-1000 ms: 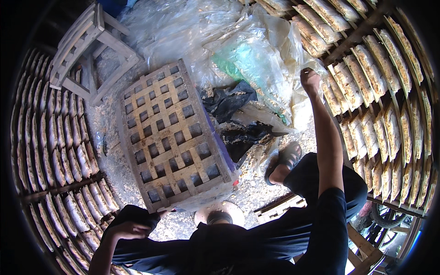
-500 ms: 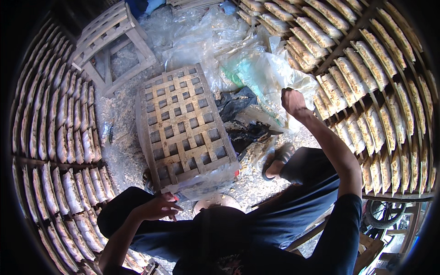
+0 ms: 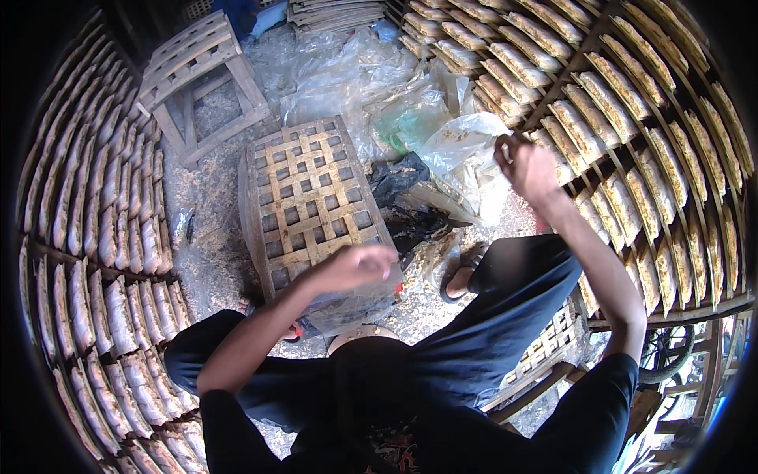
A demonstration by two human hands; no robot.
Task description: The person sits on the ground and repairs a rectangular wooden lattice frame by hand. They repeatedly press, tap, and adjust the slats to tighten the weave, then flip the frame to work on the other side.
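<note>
My right hand (image 3: 527, 164) is at the right, its fingers curled at the edge of a clear plastic bag (image 3: 466, 146). The bag spreads to the left of the fingers, crumpled and partly raised. My left hand (image 3: 359, 267) is over the near part of a low wooden table (image 3: 316, 189) with a woven lattice top. Its fingers are stretched to the right, slightly blurred, with nothing seen in them. Clear plastic wrap covers the table's near end. Dark plastic (image 3: 403, 178) lies between the table and the clear bag.
Racks with rows of coated boards (image 3: 118, 316) line the left side, and similar racks (image 3: 616, 110) fill the right. A wooden stool (image 3: 193, 87) stands at the far left. Plastic sheets (image 3: 332, 71) cover the floor behind the table. A bicycle wheel (image 3: 663, 355) shows at lower right.
My left hand has moved up and right, from beside my knee to above the lattice table. My right hand has shifted slightly right, and the bag's edge now spreads toward its fingers.
</note>
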